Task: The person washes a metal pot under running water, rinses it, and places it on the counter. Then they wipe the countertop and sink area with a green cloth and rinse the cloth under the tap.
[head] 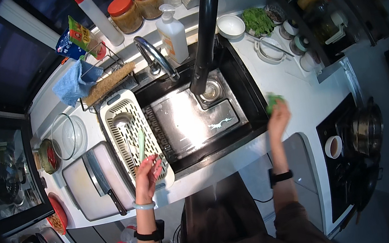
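Observation:
My right hand [279,115] grips a green cloth-like item [274,102] at the counter just right of the sink; motion blur hides its exact kind. Over the near end of the white slotted draining basket [159,165] is my left hand [148,171], fingers loosely bent and apart, with nothing seen in it. Close to those fingers, a light green handle [141,142] lies in the basket beside a metal ladle [122,119]. The black sink [169,125] holds no dishes. Its chrome faucet [155,54] stands at the back, with no water seen running.
A kitchen knife [100,179] lies on the cutting board [80,186], blade away from me. Bowls [230,26], leafy greens [257,21] and a lidless white pot [270,50] stand back right. A black pipe-like column [205,26] crosses above the sink. The stove [340,175] holds a cup [333,147].

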The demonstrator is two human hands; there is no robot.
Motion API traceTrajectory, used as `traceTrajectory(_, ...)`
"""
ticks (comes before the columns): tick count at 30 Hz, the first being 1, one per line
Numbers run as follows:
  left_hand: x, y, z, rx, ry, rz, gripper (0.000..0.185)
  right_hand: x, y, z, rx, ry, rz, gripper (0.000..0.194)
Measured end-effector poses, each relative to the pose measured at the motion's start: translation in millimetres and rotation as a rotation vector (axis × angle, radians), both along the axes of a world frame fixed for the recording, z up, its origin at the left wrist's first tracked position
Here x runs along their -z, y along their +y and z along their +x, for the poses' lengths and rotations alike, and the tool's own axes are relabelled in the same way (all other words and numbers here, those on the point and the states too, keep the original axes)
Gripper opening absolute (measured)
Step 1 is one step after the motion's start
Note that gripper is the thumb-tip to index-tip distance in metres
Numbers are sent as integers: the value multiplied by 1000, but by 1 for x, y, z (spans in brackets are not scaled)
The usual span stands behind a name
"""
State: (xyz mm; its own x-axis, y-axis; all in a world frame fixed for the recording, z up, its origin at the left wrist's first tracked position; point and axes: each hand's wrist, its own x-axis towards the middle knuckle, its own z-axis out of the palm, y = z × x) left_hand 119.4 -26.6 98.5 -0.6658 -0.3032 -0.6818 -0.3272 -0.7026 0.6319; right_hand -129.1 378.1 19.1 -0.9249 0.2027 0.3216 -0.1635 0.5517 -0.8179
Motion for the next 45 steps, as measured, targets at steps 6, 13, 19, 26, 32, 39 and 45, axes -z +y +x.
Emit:
traceTrajectory(6, 13, 30, -1, -65, -47, 115, 23, 62, 28, -49, 132, -226, 693, 52)
traceTrajectory(13, 4, 72, -45, -105, -7, 133, 23, 73, -118, -177, -190, -99, 633, 54)
traceTrajectory(19, 10, 100, -72, -169, -62, 158, 23, 59, -163, -232, -235, -86, 696, 59)
traceTrajectory(26, 6, 121, -114, -98, -53, 159, 23, 59, -110, -197, -415, 9, 582, 54)
traceTrajectory(32, 9, 118, -95, 24, -106, 8, 26, 38, -41, -80, -516, 29, 611, 58)
traceTrajectory(39, 31, 117, -49, 455, -105, -659, 48, 19, -61, 8, -529, -651, -457, 44)
traceTrajectory(45, 16, 73, 58, -150, 60, -396, 27, -33, -159, 136, -733, -682, -219, 31)
